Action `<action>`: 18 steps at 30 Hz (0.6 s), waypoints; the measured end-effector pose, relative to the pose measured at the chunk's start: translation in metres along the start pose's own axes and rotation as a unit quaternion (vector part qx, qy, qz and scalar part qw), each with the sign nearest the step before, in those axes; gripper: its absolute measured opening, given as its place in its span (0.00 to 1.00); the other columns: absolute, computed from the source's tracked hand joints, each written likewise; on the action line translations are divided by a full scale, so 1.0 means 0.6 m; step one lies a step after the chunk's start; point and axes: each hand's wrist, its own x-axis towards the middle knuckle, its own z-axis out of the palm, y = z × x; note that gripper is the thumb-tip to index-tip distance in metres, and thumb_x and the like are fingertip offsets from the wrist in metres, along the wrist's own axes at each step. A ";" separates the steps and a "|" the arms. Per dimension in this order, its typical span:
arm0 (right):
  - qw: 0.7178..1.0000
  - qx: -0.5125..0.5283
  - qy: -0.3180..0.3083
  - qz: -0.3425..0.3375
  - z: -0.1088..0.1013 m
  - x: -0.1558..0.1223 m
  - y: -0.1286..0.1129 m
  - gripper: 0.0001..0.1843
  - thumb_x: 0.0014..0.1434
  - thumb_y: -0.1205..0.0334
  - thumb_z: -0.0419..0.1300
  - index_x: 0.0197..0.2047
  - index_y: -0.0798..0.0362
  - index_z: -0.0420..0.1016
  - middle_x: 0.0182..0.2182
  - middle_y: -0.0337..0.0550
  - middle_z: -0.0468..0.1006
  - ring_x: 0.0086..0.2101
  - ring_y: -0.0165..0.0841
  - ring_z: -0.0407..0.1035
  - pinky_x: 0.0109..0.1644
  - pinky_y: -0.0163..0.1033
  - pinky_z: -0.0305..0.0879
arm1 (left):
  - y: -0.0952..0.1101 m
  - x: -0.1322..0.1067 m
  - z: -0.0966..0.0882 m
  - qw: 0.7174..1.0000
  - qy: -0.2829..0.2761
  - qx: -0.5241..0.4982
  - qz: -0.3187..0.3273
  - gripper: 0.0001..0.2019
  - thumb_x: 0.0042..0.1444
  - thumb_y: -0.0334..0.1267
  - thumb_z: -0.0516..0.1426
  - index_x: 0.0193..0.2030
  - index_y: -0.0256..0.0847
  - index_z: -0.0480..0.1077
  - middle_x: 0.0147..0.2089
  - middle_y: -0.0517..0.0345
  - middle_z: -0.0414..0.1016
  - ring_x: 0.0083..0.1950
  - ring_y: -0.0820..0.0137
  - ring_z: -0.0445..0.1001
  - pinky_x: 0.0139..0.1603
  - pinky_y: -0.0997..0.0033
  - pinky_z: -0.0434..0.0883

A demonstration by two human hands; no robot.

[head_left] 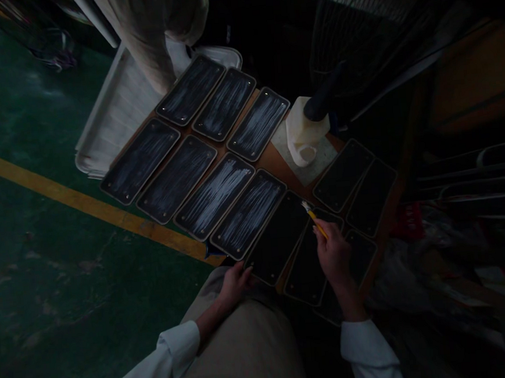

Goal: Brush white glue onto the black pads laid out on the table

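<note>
My right hand (334,255) is closed around a small brush (311,212) with a yellow handle and pale bristles. The brush tip is over the upper end of a plain black rectangular panel (278,242); whether it touches is unclear. At that panel's near left corner, my left hand (234,283) has its fingers closed on the edge. Several similar panels to the left carry whitish streaks, such as a heavily streaked panel (214,196). Unstreaked dark panels, such as a black panel (372,197), partly overlap on the right.
A whitish plastic container (306,127) with a dark object in it stands on a pale sheet (306,176) behind the panels. Another person's leg (144,34) is beside a white tray (113,112). A yellow line (82,199) crosses the green floor. A wire fan guard (332,37) stands behind.
</note>
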 end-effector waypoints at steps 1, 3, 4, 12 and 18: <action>1.000 -0.007 -0.006 0.001 0.004 0.002 0.001 0.16 0.70 0.57 0.48 0.53 0.51 0.71 0.43 0.48 0.77 0.43 0.36 0.73 0.44 0.41 0.70 | -0.002 0.001 0.001 1.000 0.003 -0.006 -0.005 0.15 0.50 0.51 0.62 0.33 0.42 0.68 0.23 0.60 0.73 0.23 0.68 0.72 0.24 0.70 0.67; 1.000 -0.018 -0.022 0.009 0.013 -0.003 -0.003 0.16 0.70 0.57 0.47 0.53 0.51 0.71 0.44 0.48 0.77 0.42 0.36 0.74 0.43 0.40 0.69 | -0.008 0.004 0.001 1.000 0.004 -0.014 -0.004 0.17 0.50 0.52 0.62 0.34 0.41 0.68 0.23 0.61 0.73 0.23 0.68 0.72 0.24 0.70 0.68; 0.999 -0.021 -0.034 0.014 0.016 -0.011 -0.007 0.16 0.70 0.57 0.47 0.53 0.52 0.71 0.44 0.48 0.77 0.42 0.36 0.74 0.43 0.40 0.69 | -0.012 0.005 0.001 1.000 0.004 -0.016 0.002 0.18 0.49 0.53 0.62 0.34 0.41 0.68 0.23 0.61 0.73 0.23 0.68 0.72 0.23 0.70 0.68; 0.989 0.013 -0.139 0.049 0.007 -0.138 -0.077 0.14 0.70 0.60 0.48 0.53 0.50 0.71 0.43 0.45 0.78 0.40 0.34 0.75 0.41 0.37 0.70 | -0.015 0.009 -0.002 0.999 0.014 -0.028 -0.020 0.17 0.50 0.53 0.62 0.33 0.42 0.66 0.21 0.63 0.71 0.21 0.68 0.72 0.22 0.70 0.68; 0.994 0.050 -0.080 0.049 -0.022 -0.089 -0.064 0.14 0.70 0.59 0.50 0.54 0.48 0.70 0.43 0.44 0.76 0.43 0.34 0.74 0.44 0.37 0.71 | -0.013 0.006 -0.003 0.999 0.011 -0.023 -0.020 0.17 0.51 0.53 0.62 0.31 0.42 0.65 0.21 0.62 0.72 0.22 0.68 0.73 0.23 0.70 0.69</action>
